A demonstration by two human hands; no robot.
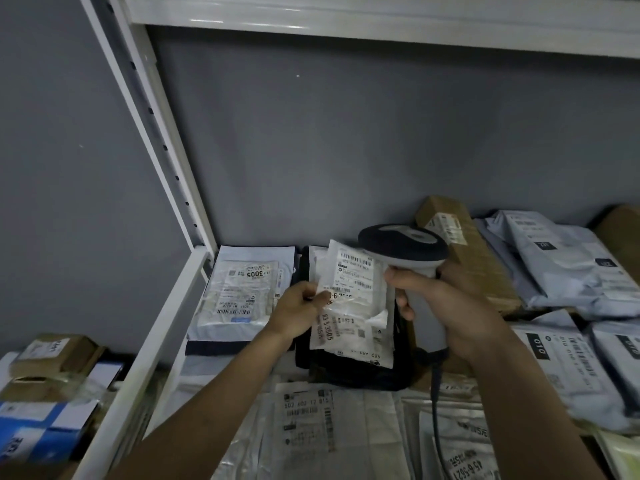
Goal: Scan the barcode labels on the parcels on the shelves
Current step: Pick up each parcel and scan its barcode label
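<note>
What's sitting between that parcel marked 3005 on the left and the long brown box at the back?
In the head view, a black parcel with white parcels stacked on it, pinched by the left hand, plus the scanner.

Parcels [561, 271] crowd the shelf [166, 327]; open room above them

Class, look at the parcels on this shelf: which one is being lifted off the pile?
The small white parcel pinched by the left hand, tilted up beside the scanner; the others lie flat.
</note>
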